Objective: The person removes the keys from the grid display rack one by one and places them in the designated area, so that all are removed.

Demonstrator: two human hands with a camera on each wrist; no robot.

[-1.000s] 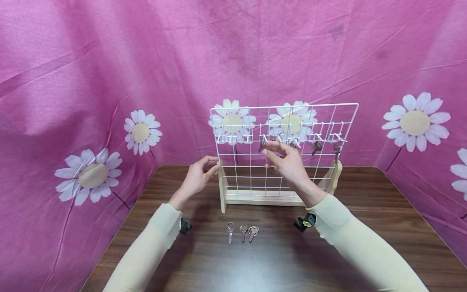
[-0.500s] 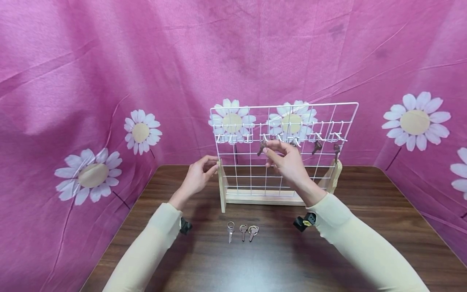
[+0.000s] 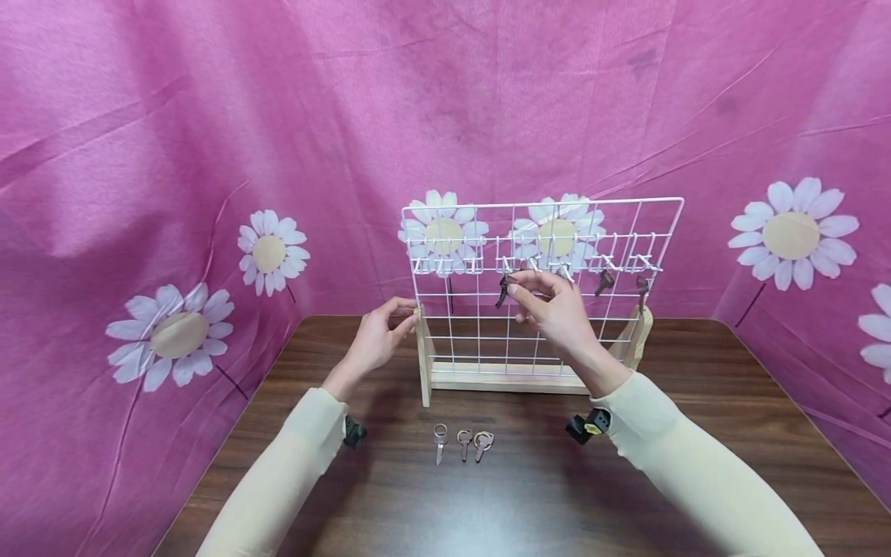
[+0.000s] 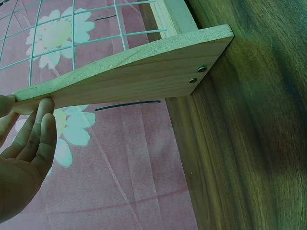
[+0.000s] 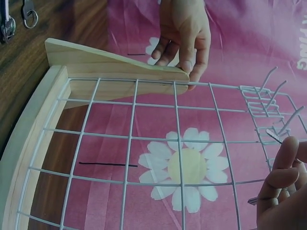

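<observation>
Pink cloth (image 3: pixel 362 139) behind, left hand (image 3: pixel 376 336) pinches a rack (image 3: pixel 424 363), right hand (image 3: pixel 554 311) apparently a key (image 3: pixel 502 292).

Sleeves (image 3: pixel 278 472): wrist-length, pale cream | left-wrist device (image 3: pixel 354 432): black | right-wrist device (image 3: pixel 578 429): black, yellow patch (image 3: pixel 594 428)

Reaching toward the far side with left forearm (image 3: pixel 281 476) and right forearm (image 3: pixel 699 460); pinching with left hand (image 3: pixel 376 336) at left, and with right hand (image 3: pixel 557 313), raised higher, at right.

Table (image 3: pixel 710 464), seemingly wooden, bears rack (image 3: pixel 501 379), three keys (image 3: pixel 464 446).
</observation>
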